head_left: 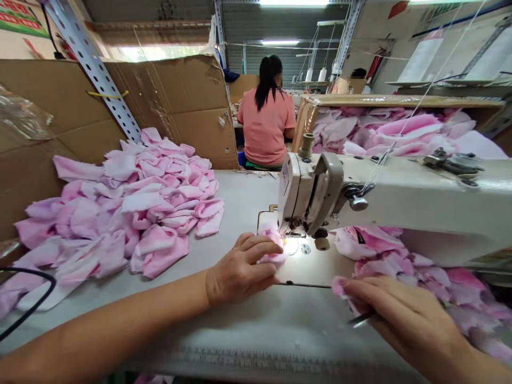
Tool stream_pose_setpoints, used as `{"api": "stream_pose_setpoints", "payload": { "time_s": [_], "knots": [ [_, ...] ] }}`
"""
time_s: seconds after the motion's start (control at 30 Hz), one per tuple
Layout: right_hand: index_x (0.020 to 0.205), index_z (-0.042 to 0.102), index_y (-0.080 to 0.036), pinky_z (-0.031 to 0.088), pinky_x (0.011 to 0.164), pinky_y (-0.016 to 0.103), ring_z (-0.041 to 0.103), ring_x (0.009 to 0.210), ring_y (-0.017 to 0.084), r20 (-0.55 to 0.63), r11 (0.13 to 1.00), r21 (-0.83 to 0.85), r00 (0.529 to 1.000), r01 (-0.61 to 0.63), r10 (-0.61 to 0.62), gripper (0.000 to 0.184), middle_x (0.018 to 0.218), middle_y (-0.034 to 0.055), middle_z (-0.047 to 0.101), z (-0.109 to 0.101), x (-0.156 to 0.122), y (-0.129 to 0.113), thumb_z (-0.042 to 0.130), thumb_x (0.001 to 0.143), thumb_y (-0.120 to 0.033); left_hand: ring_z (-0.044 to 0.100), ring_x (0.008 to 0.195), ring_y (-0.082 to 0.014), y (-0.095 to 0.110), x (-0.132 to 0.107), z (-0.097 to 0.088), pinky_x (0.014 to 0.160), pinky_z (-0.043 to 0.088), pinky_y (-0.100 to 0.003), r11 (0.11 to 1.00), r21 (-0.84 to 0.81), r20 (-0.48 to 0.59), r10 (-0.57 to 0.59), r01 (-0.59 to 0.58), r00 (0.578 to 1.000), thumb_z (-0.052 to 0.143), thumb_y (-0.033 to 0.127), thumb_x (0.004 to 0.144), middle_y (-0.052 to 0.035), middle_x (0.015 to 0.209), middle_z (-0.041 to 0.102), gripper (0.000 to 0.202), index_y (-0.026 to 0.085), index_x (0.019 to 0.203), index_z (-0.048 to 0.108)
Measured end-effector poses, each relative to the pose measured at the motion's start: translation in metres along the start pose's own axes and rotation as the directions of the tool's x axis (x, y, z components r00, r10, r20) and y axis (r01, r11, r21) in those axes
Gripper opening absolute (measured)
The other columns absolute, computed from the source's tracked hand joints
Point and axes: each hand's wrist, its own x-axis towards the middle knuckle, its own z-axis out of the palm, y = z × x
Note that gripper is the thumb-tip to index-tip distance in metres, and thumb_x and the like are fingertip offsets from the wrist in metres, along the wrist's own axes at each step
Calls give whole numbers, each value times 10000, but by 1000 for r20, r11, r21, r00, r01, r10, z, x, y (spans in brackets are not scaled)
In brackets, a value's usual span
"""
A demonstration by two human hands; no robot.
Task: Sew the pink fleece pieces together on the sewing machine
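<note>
Touching soft pink cloth [275, 258] at the white metal sewing machine [416, 194] with the left hand [244, 266]; near the front edge of the grey table [244, 197], gripping a pink scrap [339, 286] and slim metal tool [361, 320] in the right hand [416, 314].

sewing machine [420, 200]: glossy metal | pieces [156, 202]: matt cloth | partition [180, 101]: matt cardboard

Gap over tabletop [244, 197] between fabric pile [140, 197] and sewing machine [416, 194]; cardboard [180, 101] blocks beyond pile
</note>
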Motion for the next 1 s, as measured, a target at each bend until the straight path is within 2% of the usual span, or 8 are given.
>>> {"api": "stream_pose_setpoints", "payload": {
  "time_s": [0.1,0.17,0.23,0.3,0.5,0.67,0.87,1.0],
  "knots": [
    [1183,539,-94,531,774,298,623,930,180,63,992,85,993,93,-99,303,1022,107,675,18,17,-15,446,899,-44,565,935,-186,28,2,1,800,466,-296,862,-422,74,-276,281,958,527,230,911,-107,1013,595,161,155,1028,608],
    [1190,542,-80,533,782,315,615,940,190,42,983,114,988,141,-146,309,1051,120,670,28,28,-22,447,898,-41,585,742,-139,41,5,4,629,470,-236,528,-670,291,-460,522,839,482,314,938,-63,862,615,249,153,1113,557],
    [1201,546,-79,536,777,314,606,947,195,5,976,128,984,176,-178,319,1067,121,668,34,37,-26,462,895,-52,580,642,-116,48,7,7,512,420,-191,179,-758,488,-483,627,727,487,413,927,-40,793,608,303,145,1045,566],
    [1211,552,-96,531,796,321,594,967,196,-18,977,138,986,164,-163,330,1087,116,665,39,42,-28,467,894,-58,572,591,-97,49,8,9,472,383,-168,-32,-780,557,-490,625,670,551,456,884,-32,759,604,334,130,945,588],
    [1191,572,-162,493,878,360,607,972,189,-87,964,264,996,41,-18,352,1069,92,671,52,44,-30,475,874,-42,592,589,-97,47,3,15,484,400,-157,-355,-802,593,-565,480,573,728,394,760,-24,697,626,323,109,872,625],
    [1186,544,-237,532,798,321,632,916,179,-51,916,371,981,-155,187,358,1008,47,681,58,43,-33,517,857,-99,621,626,-111,48,5,19,501,431,-163,-356,-816,574,-599,456,558,773,332,715,-29,729,646,299,114,860,629],
    [1080,577,-192,535,787,286,645,934,199,232,616,498,778,-611,584,232,1012,81,675,52,37,-42,534,887,-313,570,625,-107,47,9,13,553,459,-207,-36,-855,388,-706,518,592,730,377,748,-36,709,644,300,114,822,605],
    [1005,605,-189,517,791,272,641,901,189,309,538,570,769,-620,559,204,971,67,677,52,37,-49,541,892,-345,559,652,-106,48,8,13,605,459,-222,61,-841,354,-689,537,632,701,391,775,-37,730,637,294,116,834,612]
  ]
}}
